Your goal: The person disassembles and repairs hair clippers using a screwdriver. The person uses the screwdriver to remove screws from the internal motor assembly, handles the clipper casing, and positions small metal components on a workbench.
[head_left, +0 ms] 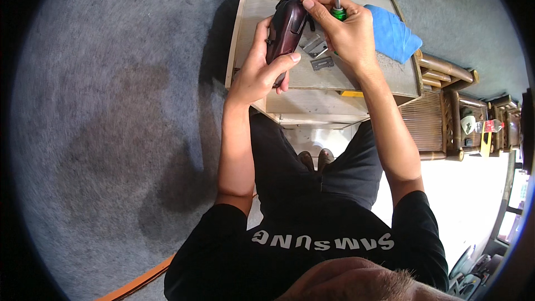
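Holding a dark maroon hair clipper (288, 33) over the left part of the counter (384, 75), the left hand (259, 75) has its fingers closed around the lower body, with the thumb lying across the near end. The clipper is tilted, and its head end points away from the person. At this head end are the tips of the thumb and forefinger of the right hand (354, 30); whether they pinch a small part there, I cannot tell. The same hand also grasps a screwdriver (338, 14) by its green handle, the metal shaft pointing away from the person. Between the two hands, small metal pieces (322, 64) lie on the counter. A folded blue cloth (394, 33) lies just to the right of the right hand.
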Action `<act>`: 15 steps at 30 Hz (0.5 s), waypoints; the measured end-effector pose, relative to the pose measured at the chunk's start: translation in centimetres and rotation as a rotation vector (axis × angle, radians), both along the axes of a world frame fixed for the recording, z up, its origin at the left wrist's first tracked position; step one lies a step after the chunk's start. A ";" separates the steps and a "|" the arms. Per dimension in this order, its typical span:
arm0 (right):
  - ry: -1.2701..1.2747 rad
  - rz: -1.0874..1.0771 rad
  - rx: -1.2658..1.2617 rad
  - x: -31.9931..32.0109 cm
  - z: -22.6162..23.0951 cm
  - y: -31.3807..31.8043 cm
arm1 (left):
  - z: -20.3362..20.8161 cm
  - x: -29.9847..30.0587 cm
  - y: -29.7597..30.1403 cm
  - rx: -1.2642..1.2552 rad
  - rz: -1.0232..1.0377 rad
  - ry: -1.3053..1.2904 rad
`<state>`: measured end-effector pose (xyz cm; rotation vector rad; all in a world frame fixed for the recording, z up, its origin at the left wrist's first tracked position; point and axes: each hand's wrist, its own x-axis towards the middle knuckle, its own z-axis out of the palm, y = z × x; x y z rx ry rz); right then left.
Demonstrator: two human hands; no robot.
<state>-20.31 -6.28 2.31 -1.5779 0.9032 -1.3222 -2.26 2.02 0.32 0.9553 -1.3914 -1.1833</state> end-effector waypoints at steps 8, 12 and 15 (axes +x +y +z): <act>0.031 -0.067 -0.184 0.4 -0.8 -0.2 | 0.0 0.0 0.0 -0.005 0.001 -0.024; 0.024 -0.065 -0.141 0.2 -0.8 -0.2 | 0.2 -0.5 0.3 -0.042 0.040 -0.031; 0.045 -0.080 -0.132 0.0 -0.8 -0.3 | 0.3 -1.0 0.3 -0.107 0.070 -0.039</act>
